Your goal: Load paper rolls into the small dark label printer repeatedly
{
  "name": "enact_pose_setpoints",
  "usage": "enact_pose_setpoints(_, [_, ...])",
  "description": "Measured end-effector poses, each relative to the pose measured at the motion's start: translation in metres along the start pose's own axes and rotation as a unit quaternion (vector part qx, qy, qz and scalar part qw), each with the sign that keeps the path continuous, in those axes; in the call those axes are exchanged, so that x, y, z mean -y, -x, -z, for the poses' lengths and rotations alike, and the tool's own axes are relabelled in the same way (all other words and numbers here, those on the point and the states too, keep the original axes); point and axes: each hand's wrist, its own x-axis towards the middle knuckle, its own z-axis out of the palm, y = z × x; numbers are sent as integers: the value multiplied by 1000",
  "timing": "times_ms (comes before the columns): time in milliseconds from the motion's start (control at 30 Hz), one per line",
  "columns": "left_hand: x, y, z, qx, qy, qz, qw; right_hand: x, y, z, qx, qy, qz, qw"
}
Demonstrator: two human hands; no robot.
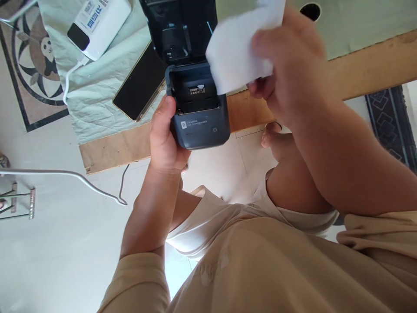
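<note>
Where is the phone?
In the head view, the phone lies upper left of centre on the pale cloth, just left of the open printer held in the left hand, below the white power bank.

Printer: in the left hand, lid raised behind it, held over the near edge of the board. Paper: in the right hand, just right of the printer's open bay, touching its upper right corner. Phone: flat on the cloth, just left of the printer. Power bank: on the cloth, behind and left of the phone; its cable runs off leftward. Cloth: on the board. Knee: below the right hand.
</note>
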Motion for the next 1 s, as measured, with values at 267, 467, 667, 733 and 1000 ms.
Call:
enact_pose_setpoints(267, [-12,-6,-5,52,-7,-44,998,5,11,4,-57,9,35,998])
enact_pose_setpoints(467, [-9,-10,6,16,-18,-19,1000,2,6,9,-61,177,38,982])
enact_pose_setpoints(667, [2,-11,15,-9,32,-70,997,0,5,2,-12,246,33,969])
enact_pose_setpoints(733, [-1,-7,11,-5,21,-54,998,-3,4,4,-67,237,107,963])
enact_pose_setpoints(1000, [-9,-2,3,-29,23,-12,999,-7,11,16,-165,109,349,916])
